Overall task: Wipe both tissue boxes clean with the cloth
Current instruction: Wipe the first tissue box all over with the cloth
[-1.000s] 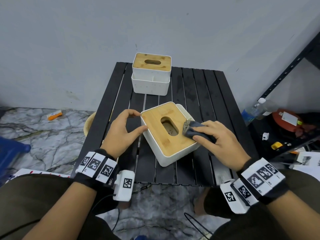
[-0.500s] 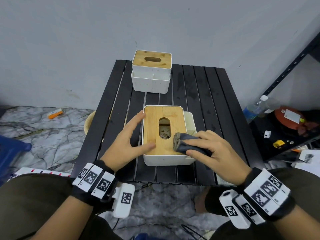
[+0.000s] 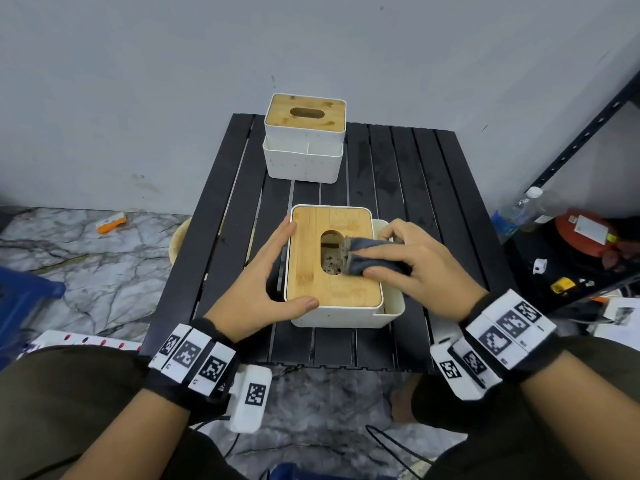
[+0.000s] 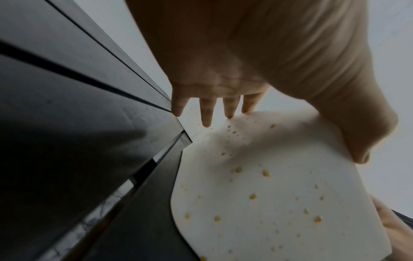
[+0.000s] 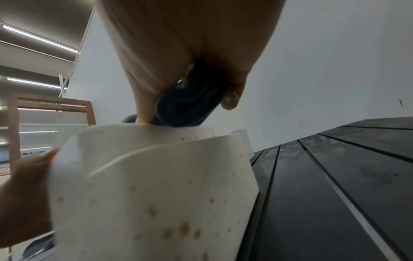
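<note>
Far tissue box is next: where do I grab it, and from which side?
Judging by shape, grip the far box across its two short white sides, coming from above. The wooden lid looks loose, and the front tray blocks a near-side grip.

L hand (image 3: 263, 289) flat w/ straight fingers, thumb out, bracing the near tissue box (image 3: 346, 317); R hand (image 3: 412, 268) curled, pinching the cloth (image 3: 363, 258).

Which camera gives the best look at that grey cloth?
The head view: the cloth lies bunched on the bamboo lid under the right hand. The right wrist view shows only a dark wad; the left wrist view shows none.
</note>
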